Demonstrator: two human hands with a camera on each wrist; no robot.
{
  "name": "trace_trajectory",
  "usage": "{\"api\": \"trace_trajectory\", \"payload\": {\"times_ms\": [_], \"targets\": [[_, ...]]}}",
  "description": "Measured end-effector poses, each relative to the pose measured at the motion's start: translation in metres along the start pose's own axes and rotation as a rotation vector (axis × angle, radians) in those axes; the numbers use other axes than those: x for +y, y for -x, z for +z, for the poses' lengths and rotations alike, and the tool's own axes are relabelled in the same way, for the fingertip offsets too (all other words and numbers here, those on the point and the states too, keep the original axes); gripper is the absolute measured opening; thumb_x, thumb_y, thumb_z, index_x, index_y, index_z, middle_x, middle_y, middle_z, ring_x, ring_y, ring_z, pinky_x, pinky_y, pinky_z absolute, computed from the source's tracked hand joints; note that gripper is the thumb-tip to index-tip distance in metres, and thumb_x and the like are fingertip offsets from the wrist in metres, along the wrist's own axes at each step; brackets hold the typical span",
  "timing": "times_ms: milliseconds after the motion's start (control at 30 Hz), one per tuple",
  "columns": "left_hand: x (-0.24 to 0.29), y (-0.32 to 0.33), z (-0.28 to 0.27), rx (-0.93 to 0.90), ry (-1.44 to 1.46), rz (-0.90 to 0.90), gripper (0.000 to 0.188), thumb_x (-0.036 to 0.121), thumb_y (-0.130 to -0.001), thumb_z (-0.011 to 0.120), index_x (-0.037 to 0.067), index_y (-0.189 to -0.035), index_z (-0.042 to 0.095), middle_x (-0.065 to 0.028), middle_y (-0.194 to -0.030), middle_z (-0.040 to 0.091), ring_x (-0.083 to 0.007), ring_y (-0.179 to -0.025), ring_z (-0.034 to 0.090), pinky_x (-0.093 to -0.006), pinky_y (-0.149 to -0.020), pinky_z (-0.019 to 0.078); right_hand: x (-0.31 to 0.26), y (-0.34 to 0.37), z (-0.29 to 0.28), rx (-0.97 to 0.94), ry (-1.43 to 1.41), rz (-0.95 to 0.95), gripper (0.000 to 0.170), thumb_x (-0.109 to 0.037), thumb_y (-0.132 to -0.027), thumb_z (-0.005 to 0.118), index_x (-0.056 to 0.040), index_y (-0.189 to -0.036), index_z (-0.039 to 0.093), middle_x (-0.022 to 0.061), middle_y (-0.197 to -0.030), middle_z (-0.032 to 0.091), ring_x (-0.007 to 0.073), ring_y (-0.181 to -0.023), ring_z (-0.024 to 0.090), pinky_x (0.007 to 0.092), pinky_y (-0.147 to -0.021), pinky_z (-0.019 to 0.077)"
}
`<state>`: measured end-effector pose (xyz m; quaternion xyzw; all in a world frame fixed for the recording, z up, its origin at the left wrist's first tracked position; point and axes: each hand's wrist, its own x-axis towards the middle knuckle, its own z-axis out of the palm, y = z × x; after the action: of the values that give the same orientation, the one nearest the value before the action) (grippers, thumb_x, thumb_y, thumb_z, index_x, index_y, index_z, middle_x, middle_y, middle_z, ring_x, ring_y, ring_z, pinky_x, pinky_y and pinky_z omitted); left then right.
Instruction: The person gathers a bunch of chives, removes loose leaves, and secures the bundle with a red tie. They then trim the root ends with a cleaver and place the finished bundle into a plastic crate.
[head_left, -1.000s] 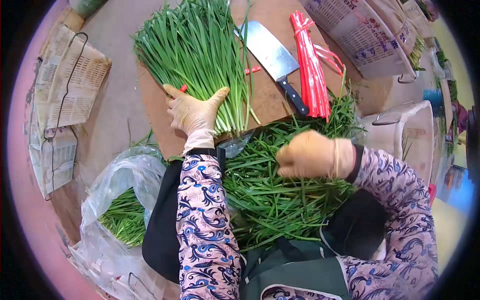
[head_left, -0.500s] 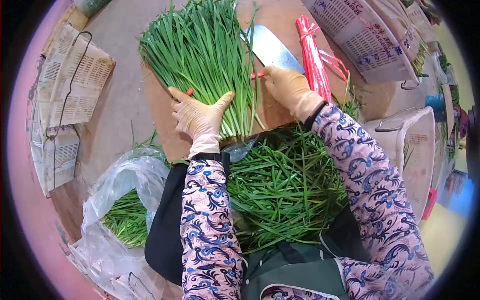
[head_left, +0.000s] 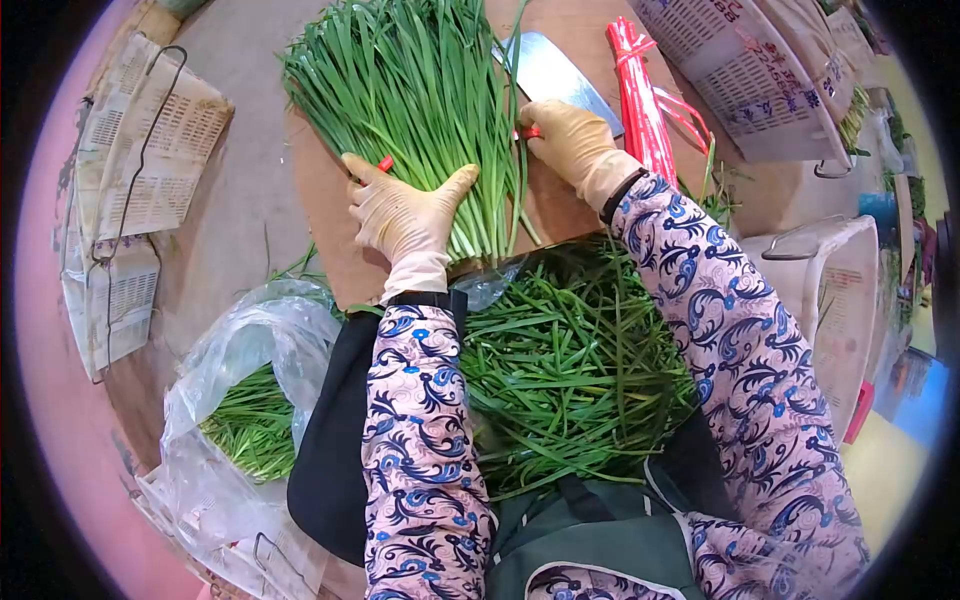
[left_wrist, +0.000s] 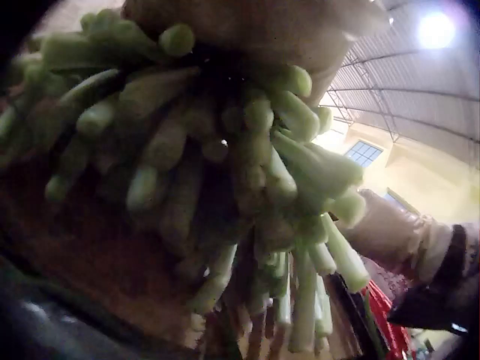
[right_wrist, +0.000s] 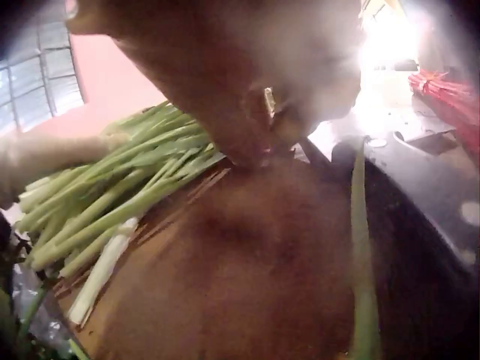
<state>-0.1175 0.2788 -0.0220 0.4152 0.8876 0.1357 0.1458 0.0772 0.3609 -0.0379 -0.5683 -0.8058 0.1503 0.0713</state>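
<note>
A thick bunch of garlic chives lies on a brown board, pale stalk ends toward me. My gloved left hand grips it near these ends, thumb on the right side and fingers on the left. In the left wrist view the cut stalk ends poke out below the palm. A red tie strip passes under the bunch. My gloved right hand pinches the strip's right end beside the stalks. Just beyond that hand lies a cleaver, its handle hidden.
Red ties lie bundled at the board's right. Loose green leaves are heaped below the board. A clear plastic bag with more greens stands left. White crates and a white tub stand right.
My right hand has moved up and left from over the loose leaves to the tie strip's right end and taken hold of it. The left hand keeps its grip on the chives.
</note>
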Motion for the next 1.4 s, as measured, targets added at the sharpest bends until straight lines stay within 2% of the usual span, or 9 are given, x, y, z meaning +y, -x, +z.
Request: {"api": "trace_trajectory", "payload": {"times_ms": [500, 600, 700, 867, 967, 1100, 1233, 1267, 1400], "targets": [[0.004, -0.002, -0.006, -0.073, 0.055, -0.04, 0.14, 0.067, -0.047, 0.088, 0.003, -0.15, 0.019, -0.0251, -0.136, 0.047, -0.0406, -0.128, 0.046, -0.0565, -0.099, 0.0426, -0.011, 0.0, 0.01, 0.129, 0.156, -0.006, 0.012, -0.022, -0.087, 0.06, -0.0124, -0.088, 0.067, 0.0155, -0.08, 0.069, 0.0345, -0.08, 0.068, 0.0459, -0.071, 0.0526], [0.0, -0.002, 0.001, 0.008, 0.031, -0.001, 0.133, 0.066, -0.047, 0.088, 0.003, -0.144, 0.023, -0.0218, -0.132, 0.05, -0.0378, -0.122, 0.052, -0.0602, -0.088, 0.0458, -0.014, 0.003, 0.018, 0.175, 0.075, 0.086, 0.012, -0.021, -0.089, 0.06, -0.0124, -0.094, 0.067, 0.0146, -0.083, 0.07, 0.0345, -0.081, 0.068, 0.0447, -0.072, 0.0531], [-0.005, -0.003, 0.004, 0.029, 0.041, 0.019, 0.129, 0.067, -0.047, 0.087, 0.005, -0.143, 0.025, -0.0218, -0.131, 0.051, -0.0377, -0.122, 0.052, -0.0606, -0.087, 0.0462, -0.016, 0.013, 0.033, 0.419, -0.257, 0.055, 0.013, -0.018, -0.087, 0.064, -0.0125, -0.099, 0.068, 0.0144, -0.084, 0.07, 0.0338, -0.081, 0.068, 0.0416, -0.073, 0.0538], [0.004, -0.001, 0.007, 0.024, 0.007, 0.018, 0.134, 0.069, -0.047, 0.086, 0.003, -0.145, 0.023, -0.0218, -0.131, 0.052, -0.0377, -0.123, 0.052, -0.0615, -0.086, 0.0463, -0.017, 0.009, 0.058, 0.485, -0.837, 0.319, 0.018, -0.009, -0.09, 0.069, -0.0006, -0.105, 0.064, 0.0051, -0.086, 0.068, 0.0115, -0.072, 0.062, 0.0281, -0.065, 0.0529], [0.008, 0.0, 0.008, 0.018, -0.015, 0.016, 0.135, 0.071, -0.047, 0.086, 0.002, -0.145, 0.023, -0.0222, -0.13, 0.052, -0.0371, -0.123, 0.052, -0.0609, -0.087, 0.0467, -0.022, 0.009, 0.067, 0.59, -1.139, 0.489, 0.028, -0.01, -0.086, 0.072, 0.0007, -0.109, 0.059, 0.0102, -0.088, 0.068, 0.02, -0.069, 0.064, 0.0318, -0.068, 0.054], [-0.003, -0.005, 0.006, 0.031, 0.009, 0.024, 0.132, 0.07, -0.046, 0.087, 0.002, -0.143, 0.026, -0.0224, -0.13, 0.052, -0.0373, -0.124, 0.051, -0.0605, -0.089, 0.0468, -0.05, 0.017, 0.05, 0.508, -1.506, 0.59, 0.034, -0.007, -0.086, 0.071, 0.0043, -0.113, 0.052, 0.0083, -0.089, 0.064, 0.016, -0.076, 0.061, 0.0271, -0.067, 0.0536], [0.0, -0.004, 0.008, 0.034, 0.018, 0.026, 0.133, 0.069, -0.046, 0.087, 0.002, -0.142, 0.026, -0.0229, -0.131, 0.052, -0.038, -0.124, 0.051, -0.0607, -0.09, 0.0466, -0.046, 0.021, 0.054, 0.522, -0.938, 0.498, 0.035, -0.009, -0.085, 0.069, 0.0044, -0.112, 0.052, 0.0132, -0.09, 0.066, 0.025, -0.073, 0.065, 0.0368, -0.072, 0.0544], [-0.001, -0.004, 0.008, 0.037, 0.021, 0.027, 0.133, 0.069, -0.045, 0.087, 0.001, -0.142, 0.026, -0.0231, -0.131, 0.051, -0.0382, -0.124, 0.051, -0.0607, -0.09, 0.0465, -0.041, 0.034, 0.05, 0.456, -0.759, 0.392, 0.034, -0.015, -0.085, 0.067, 0.0029, -0.11, 0.054, 0.0197, -0.092, 0.068, 0.0329, -0.075, 0.067, 0.0418, -0.075, 0.0534], [-0.003, -0.005, 0.01, 0.037, 0.024, 0.035, 0.135, 0.07, -0.045, 0.087, 0.0, -0.142, 0.026, -0.024, -0.132, 0.051, -0.0394, -0.124, 0.051, -0.0621, -0.091, 0.045, -0.035, 0.064, 0.001, 0.094, -0.229, 0.193, 0.027, -0.03, -0.089, 0.062, -0.0035, -0.092, 0.066, 0.0218, -0.087, 0.068, 0.0376, -0.084, 0.067, 0.0447, -0.076, 0.0524]]}}
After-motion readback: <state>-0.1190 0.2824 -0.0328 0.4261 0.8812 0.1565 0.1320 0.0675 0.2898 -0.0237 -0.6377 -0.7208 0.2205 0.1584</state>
